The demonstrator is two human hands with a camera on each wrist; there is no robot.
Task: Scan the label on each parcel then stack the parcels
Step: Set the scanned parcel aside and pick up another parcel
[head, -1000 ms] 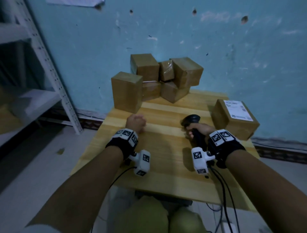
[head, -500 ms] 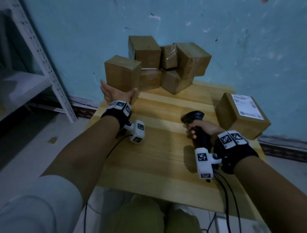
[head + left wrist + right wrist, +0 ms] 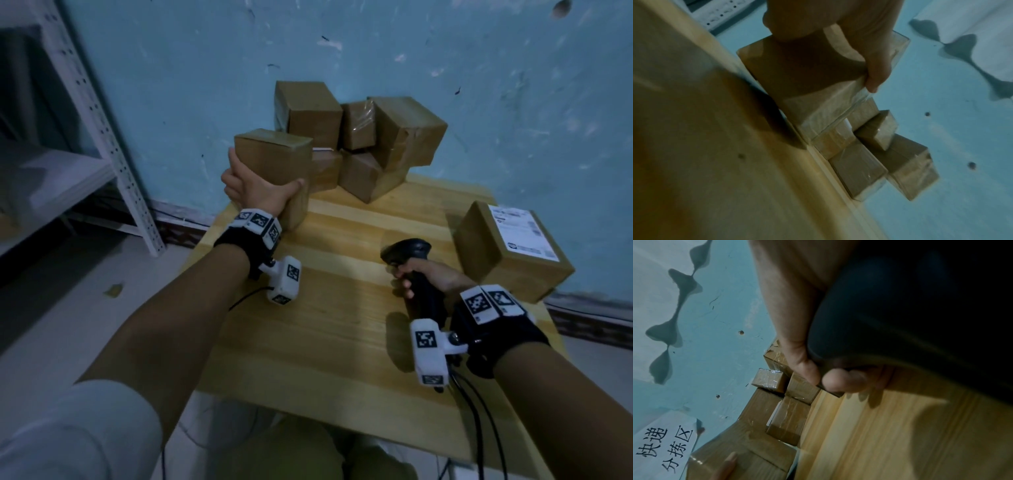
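Head view | left grip (image 3: 255, 190) clasping front parcel (image 3: 274, 161), thumb across near face | right grip (image 3: 430, 277) wrapped round scanner (image 3: 409, 253) above tabletop (image 3: 335, 308)

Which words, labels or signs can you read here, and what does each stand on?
"快递分拣区": handwritten on the white paper sign on the blue wall.
Shipping label on the parcel at the table's right: print too small to read.
Square coded markers on the wristbands: patterns, no words.
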